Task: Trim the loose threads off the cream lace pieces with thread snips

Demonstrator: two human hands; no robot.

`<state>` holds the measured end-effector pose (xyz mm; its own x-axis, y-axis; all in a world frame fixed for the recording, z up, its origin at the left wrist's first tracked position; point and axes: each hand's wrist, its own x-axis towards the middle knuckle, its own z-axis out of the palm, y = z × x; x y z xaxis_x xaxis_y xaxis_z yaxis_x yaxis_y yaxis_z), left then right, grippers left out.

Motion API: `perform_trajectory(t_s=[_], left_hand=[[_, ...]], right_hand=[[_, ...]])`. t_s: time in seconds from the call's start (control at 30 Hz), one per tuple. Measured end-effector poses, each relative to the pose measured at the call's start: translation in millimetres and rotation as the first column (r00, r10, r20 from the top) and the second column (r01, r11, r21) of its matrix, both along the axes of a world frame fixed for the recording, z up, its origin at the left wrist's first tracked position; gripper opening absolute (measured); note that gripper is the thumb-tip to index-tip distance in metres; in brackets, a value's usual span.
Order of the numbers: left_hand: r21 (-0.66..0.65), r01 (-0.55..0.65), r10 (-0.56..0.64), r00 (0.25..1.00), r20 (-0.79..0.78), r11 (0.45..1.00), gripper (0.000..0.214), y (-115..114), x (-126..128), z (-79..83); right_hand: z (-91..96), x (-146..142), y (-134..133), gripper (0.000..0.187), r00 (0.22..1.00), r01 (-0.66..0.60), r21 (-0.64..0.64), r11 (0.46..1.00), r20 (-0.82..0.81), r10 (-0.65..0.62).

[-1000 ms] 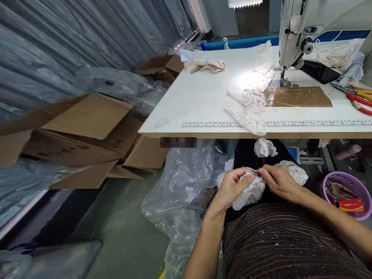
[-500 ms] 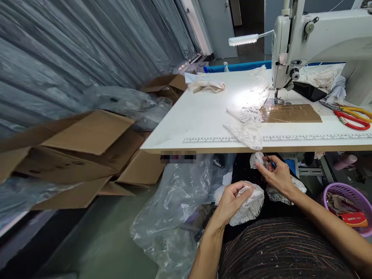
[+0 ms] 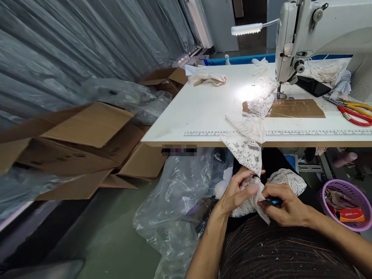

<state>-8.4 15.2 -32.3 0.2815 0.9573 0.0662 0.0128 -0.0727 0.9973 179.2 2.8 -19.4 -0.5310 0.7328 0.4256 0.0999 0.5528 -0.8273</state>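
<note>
A strip of white lace (image 3: 247,147) runs from under the sewing machine (image 3: 314,35) needle, over the table's front edge and down into my lap. My left hand (image 3: 238,190) is closed on the lace just below the table edge. My right hand (image 3: 286,209) is closed too; it pinches the lace and holds a small blue-handled tool (image 3: 271,200), likely thread snips. More bunched lace (image 3: 287,180) lies on my lap behind the right hand.
The white table (image 3: 203,112) carries a printed ruler along its front, a brown cardboard sheet (image 3: 293,108), a cloth bundle (image 3: 207,78) and red and yellow scissors (image 3: 353,112). Cardboard boxes (image 3: 84,147) and plastic bags (image 3: 177,201) sit left. A purple basket (image 3: 347,203) stands right.
My right hand has come down from under the table edge to meet the left hand. More lace has slid over the table edge and hangs lower.
</note>
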Motion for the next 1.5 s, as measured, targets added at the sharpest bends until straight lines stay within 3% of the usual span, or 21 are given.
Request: perform_trajectory(t_s=[0.1,0.27,0.4,0.47,0.77,1.03,1.27,1.4,1.5], left_hand=[[-0.059,0.087,-0.082,0.993,0.089,0.994,0.040,-1.9,6.9,-3.8],[-0.188,-0.035,0.048,0.997,0.067,0.982,0.038,-8.3,3.9,-2.6],[-0.259,-0.106,0.108,0.994,-0.005,0.960,0.041,-10.1,-0.7,-0.8],[-0.272,-0.126,0.126,0.992,-0.016,0.954,0.043,-10.1,-1.5,-1.0],[-0.242,-0.171,0.167,0.985,-0.035,0.955,0.040,-8.7,-1.4,-0.5],[-0.227,-0.163,0.157,0.987,-0.046,0.960,0.036,-7.1,0.7,1.5],[-0.267,-0.152,0.145,0.988,-0.046,0.952,0.037,-6.4,0.7,1.1],[-0.268,-0.125,0.115,0.992,-0.051,0.955,0.036,-6.6,0.9,0.9],[-0.276,-0.113,0.107,0.994,-0.037,0.955,0.038,-6.7,2.2,-2.7]], right_hand=[[3.1,3.7,-2.3,0.014,0.998,-0.061,-0.084,0.995,0.015,0.063],[4.0,10.8,8.8,0.016,0.992,-0.030,-0.229,0.973,0.109,0.056],[-0.9,12.4,22.7,0.045,0.973,0.096,-0.356,0.930,0.231,-0.012],[-4.1,10.4,28.2,0.055,0.958,0.125,-0.366,0.922,0.286,-0.017],[-4.2,-9.1,39.0,0.050,0.959,0.069,-0.324,0.944,0.282,0.027],[-14.0,-8.8,36.8,0.048,0.946,0.169,-0.323,0.931,0.317,-0.061],[-6.7,-9.1,34.2,0.038,0.927,0.148,-0.188,0.971,0.369,-0.070],[-10.0,-11.0,35.6,0.039,0.923,0.187,-0.239,0.953,0.374,-0.087],[-14.6,-8.3,34.4,0.039,0.959,0.142,-0.382,0.913,0.281,-0.031]])
